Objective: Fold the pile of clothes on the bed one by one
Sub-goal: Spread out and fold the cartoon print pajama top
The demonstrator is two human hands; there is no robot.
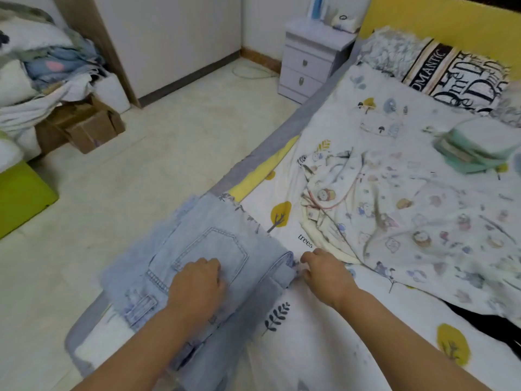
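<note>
The white tree-printed bed sheet (318,320) reads "trees"; one pillow (462,77) reads "ROMANTIC"; both hands (left hand (197,289) curled, right hand (327,273) half-open) press one pale-blue folded denim garment (203,249).

Both forearms reach forward; left hand (196,280) lies palm-down with fingers curled, right hand (324,273) palm-down, fingertips pinching.

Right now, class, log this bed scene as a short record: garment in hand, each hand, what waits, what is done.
garment: light denim shorts, back pocket up, at the bed's edge
left hand: pressing flat on the shorts
right hand: at the shorts' folded right edge
waiting: cartoon-print garment, crumpled on the bedsheet
done: folded green stack, farther up the bed
</note>
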